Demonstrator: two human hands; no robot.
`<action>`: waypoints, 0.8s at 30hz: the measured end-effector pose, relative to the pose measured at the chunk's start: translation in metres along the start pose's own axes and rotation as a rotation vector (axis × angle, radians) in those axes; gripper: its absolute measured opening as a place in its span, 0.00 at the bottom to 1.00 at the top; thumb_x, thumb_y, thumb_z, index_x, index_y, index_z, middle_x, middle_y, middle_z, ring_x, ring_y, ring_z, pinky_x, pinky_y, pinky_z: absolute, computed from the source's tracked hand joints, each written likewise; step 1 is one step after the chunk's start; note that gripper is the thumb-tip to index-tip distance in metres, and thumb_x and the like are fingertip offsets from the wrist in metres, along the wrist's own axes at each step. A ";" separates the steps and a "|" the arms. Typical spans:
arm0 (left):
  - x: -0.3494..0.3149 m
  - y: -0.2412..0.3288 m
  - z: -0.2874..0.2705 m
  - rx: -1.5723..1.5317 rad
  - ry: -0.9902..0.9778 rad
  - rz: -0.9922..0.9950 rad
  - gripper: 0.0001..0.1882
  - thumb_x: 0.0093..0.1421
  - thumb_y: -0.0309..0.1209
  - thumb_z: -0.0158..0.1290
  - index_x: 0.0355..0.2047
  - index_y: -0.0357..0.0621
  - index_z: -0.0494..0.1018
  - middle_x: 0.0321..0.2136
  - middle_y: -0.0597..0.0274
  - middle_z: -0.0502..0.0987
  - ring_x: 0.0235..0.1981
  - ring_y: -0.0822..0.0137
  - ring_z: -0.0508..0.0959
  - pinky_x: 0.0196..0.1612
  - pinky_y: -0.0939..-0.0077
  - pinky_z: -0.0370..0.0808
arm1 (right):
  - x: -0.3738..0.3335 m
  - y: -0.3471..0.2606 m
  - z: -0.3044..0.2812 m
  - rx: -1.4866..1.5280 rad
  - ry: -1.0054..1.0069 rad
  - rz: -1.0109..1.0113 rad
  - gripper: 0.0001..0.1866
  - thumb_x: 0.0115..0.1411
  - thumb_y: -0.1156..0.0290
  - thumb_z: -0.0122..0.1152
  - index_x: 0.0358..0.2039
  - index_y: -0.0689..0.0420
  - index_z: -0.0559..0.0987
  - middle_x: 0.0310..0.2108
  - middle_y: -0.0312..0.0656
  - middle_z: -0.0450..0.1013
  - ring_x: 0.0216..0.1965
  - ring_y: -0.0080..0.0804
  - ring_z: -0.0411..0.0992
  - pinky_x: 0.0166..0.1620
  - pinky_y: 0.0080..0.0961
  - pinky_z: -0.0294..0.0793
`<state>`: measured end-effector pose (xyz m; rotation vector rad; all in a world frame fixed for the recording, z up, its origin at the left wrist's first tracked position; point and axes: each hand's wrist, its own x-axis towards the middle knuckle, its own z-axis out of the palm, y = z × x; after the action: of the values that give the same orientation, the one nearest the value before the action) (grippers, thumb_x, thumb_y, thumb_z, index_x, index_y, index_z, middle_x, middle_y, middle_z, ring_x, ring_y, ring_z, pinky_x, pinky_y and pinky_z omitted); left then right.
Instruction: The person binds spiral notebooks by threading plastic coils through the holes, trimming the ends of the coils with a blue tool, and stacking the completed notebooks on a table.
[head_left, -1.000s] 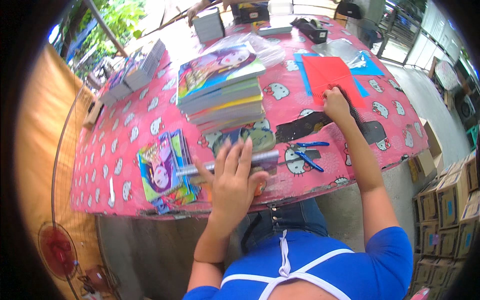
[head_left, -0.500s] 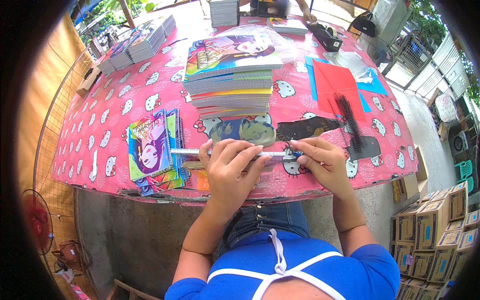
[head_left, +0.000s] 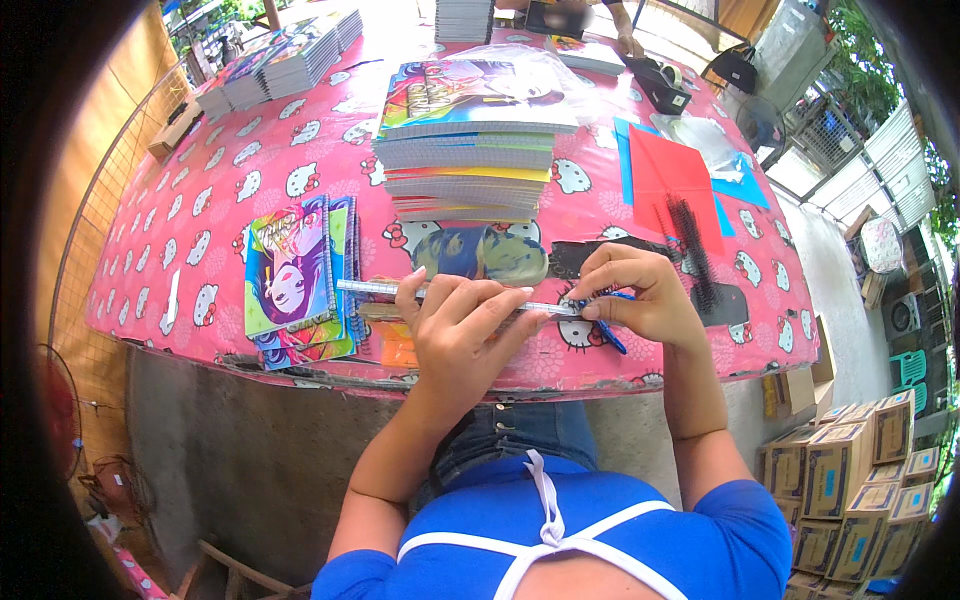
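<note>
My left hand grips a thin notebook, held edge-up so that its pale bound edge runs across in front of me. At the right end of that edge, my right hand is closed on a small blue-handled tool that looks like cutting pliers. Its jaws are partly hidden by my fingers. Black spiral coils lie just beyond my right hand, on a dark flat piece. A camouflage-patterned pouch-like item is behind the notebook.
A tall notebook stack stands ahead; a smaller pile lies left. Red sheets, a tape dispenser and more notebook stacks sit farther off. Another person's hand shows at the far edge. Cartons are stacked right.
My right hand has turned and lifted slightly, and the blue handles now show spread below and beside its fingers. My left hand still holds the notebook. The whole view has shifted a little.
</note>
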<state>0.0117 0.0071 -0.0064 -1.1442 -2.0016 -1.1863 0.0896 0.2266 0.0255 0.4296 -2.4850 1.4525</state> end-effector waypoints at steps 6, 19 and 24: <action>0.001 -0.001 0.001 0.024 0.006 -0.010 0.13 0.45 0.39 0.68 0.30 0.51 0.82 0.25 0.74 0.77 0.32 0.72 0.74 0.55 0.63 0.54 | -0.006 -0.010 0.001 0.006 -0.061 0.234 0.11 0.53 0.76 0.66 0.39 0.60 0.82 0.31 0.42 0.76 0.33 0.30 0.74 0.37 0.25 0.73; -0.002 -0.001 -0.002 0.092 -0.033 -0.044 0.14 0.42 0.39 0.69 0.28 0.51 0.79 0.26 0.72 0.77 0.35 0.68 0.75 0.60 0.55 0.52 | -0.009 -0.027 0.037 -0.499 0.198 -0.030 0.09 0.56 0.75 0.61 0.39 0.59 0.76 0.28 0.46 0.70 0.29 0.45 0.73 0.29 0.36 0.71; 0.000 -0.003 0.001 0.082 -0.016 -0.043 0.13 0.41 0.38 0.69 0.27 0.52 0.79 0.26 0.72 0.77 0.34 0.69 0.75 0.58 0.55 0.54 | -0.005 -0.023 0.037 -0.554 0.273 -0.098 0.12 0.53 0.73 0.65 0.37 0.59 0.75 0.32 0.48 0.70 0.31 0.47 0.73 0.30 0.37 0.71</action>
<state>0.0092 0.0076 -0.0079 -1.0783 -2.0763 -1.1090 0.1008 0.1841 0.0240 0.2207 -2.4564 0.6806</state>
